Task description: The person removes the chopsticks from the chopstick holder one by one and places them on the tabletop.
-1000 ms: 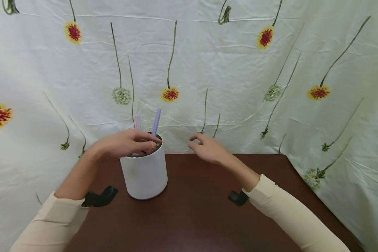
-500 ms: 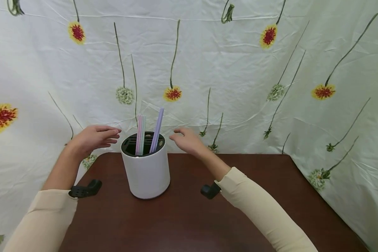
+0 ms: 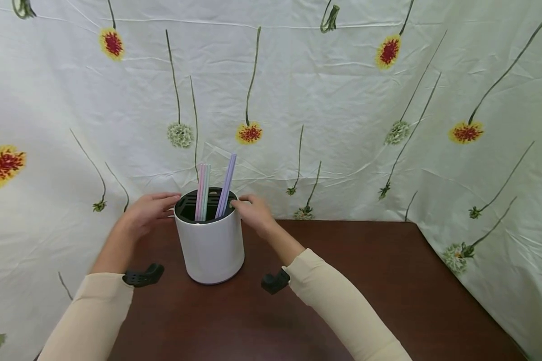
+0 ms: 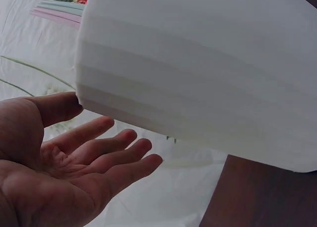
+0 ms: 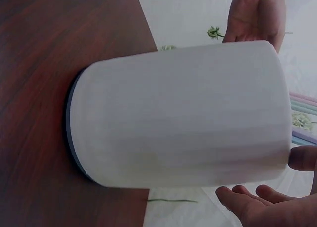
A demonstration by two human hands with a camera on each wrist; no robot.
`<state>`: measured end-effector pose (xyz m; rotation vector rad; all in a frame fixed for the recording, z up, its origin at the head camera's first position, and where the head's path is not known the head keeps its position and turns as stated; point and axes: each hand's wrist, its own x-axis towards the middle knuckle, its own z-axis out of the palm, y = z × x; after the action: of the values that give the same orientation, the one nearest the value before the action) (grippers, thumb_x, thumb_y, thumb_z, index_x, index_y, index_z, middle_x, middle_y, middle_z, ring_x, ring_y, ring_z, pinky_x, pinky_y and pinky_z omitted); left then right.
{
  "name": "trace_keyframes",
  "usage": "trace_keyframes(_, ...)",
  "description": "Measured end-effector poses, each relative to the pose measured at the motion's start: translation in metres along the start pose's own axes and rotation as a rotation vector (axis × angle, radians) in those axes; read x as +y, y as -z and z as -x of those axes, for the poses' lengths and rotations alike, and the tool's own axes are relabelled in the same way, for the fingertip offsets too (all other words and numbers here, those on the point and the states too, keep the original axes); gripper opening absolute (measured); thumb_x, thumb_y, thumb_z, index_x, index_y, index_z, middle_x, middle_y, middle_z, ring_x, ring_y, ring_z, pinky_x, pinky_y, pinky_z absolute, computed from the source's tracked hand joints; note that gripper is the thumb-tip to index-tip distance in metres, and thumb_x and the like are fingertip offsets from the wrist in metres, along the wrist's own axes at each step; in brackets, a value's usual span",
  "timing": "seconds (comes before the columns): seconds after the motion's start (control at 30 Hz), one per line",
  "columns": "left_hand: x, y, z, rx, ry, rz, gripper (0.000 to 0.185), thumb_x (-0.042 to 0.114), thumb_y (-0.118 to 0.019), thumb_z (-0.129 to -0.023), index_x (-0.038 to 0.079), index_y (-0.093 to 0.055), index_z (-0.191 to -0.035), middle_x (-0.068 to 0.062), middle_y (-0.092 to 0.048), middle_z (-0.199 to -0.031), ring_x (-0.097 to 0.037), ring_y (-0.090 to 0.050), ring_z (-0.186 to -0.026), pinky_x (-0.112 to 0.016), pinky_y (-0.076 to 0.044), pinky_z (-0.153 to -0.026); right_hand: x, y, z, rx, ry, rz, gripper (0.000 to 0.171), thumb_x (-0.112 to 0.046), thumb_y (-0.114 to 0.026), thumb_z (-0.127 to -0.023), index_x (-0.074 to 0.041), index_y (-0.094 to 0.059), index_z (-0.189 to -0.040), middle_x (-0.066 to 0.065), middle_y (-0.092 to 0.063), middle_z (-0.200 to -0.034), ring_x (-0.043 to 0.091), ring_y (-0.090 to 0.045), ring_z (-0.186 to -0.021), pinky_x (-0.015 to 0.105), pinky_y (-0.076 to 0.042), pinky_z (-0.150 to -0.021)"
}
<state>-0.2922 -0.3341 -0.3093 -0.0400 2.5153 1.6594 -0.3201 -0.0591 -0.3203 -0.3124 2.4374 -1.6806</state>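
A white cylindrical holder (image 3: 211,253) with a black slotted top insert (image 3: 187,205) stands upright on the table. Several pink and pale green straw-like sticks (image 3: 202,193) and purple ones (image 3: 226,185) stick up from its slots. At the holder's left side is my left hand (image 3: 146,215), its thumb at the rim and its fingers loosely extended beside the wall, as the left wrist view shows. My right hand (image 3: 256,215) is on the other side, thumb tip at the rim; in the right wrist view its fingers (image 5: 237,199) lie relaxed close to the wall.
Dark reddish-brown tabletop (image 3: 325,286) spreads around the holder, its right edge slanting towards the front. White cloth (image 3: 343,100) printed with flowers hangs behind and along both sides. A black wrist device (image 3: 143,275) sits under each sleeve cuff.
My left hand was over the holder's top, drew off to the left, then came back to its left side. My right hand moved left to the holder's right rim. The holder stayed put.
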Motion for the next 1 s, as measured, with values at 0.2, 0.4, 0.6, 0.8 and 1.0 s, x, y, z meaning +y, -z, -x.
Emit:
trace_keyframes(0.2,-0.006,-0.004,-0.005,-0.026,0.022,0.03,0.067,0.04,-0.041,-0.11,-0.007,-0.028,-0.156,-0.021,-0.038,-0.156,0.0,-0.059,-0.107,-0.045,-0.044,-0.114,0.006,-0.006,0.0,0.036,0.001,-0.039,0.05,-0.039,-0.061,-0.099,-0.013,-0.06,-0.142,0.011,-0.055,-0.148,0.029,-0.053,-0.135,0.045,-0.05,-0.107)
trace_keyframes(0.4,-0.007,-0.006,-0.007,-0.02,0.015,0.058,0.071,0.041,-0.05,-0.107,-0.007,-0.032,-0.155,-0.017,-0.049,-0.148,-0.001,-0.063,-0.1,-0.038,-0.054,-0.103,0.009,0.001,0.003,0.036,0.012,-0.024,0.049,-0.042,-0.062,-0.099,-0.014,-0.061,-0.14,0.011,-0.055,-0.148,0.029,-0.053,-0.136,0.046,-0.049,-0.107)
trace_keyframes(0.6,-0.003,-0.019,-0.006,-0.04,-0.016,0.082,0.072,0.04,-0.058,-0.104,-0.006,-0.035,-0.154,-0.011,-0.054,-0.143,-0.006,-0.066,-0.104,-0.042,-0.054,-0.103,0.019,0.017,0.008,0.038,0.025,-0.029,0.05,-0.042,-0.062,-0.099,-0.014,-0.061,-0.14,0.012,-0.058,-0.144,0.028,-0.062,-0.125,0.043,-0.052,-0.104)
trace_keyframes(0.8,0.004,-0.049,-0.006,-0.07,-0.019,0.114,0.073,0.041,-0.06,-0.103,-0.003,-0.034,-0.156,-0.026,-0.034,-0.16,-0.023,-0.063,-0.123,-0.041,-0.054,-0.102,0.034,0.046,0.019,-0.015,0.017,-0.074,0.052,-0.037,-0.061,-0.102,-0.011,-0.054,-0.147,0.016,-0.055,-0.146,0.032,-0.067,-0.12,0.045,-0.053,-0.104)
trace_keyframes(1.0,0.018,-0.08,-0.006,-0.071,-0.009,0.134,0.073,0.043,-0.061,-0.102,0.003,-0.035,-0.157,-0.021,-0.032,-0.163,-0.039,-0.042,-0.144,-0.049,-0.047,-0.11,0.043,0.078,0.029,-0.031,0.007,-0.083,0.054,-0.036,-0.061,-0.102,-0.011,-0.052,-0.149,0.015,-0.057,-0.145,0.031,-0.065,-0.122,0.045,-0.053,-0.104)
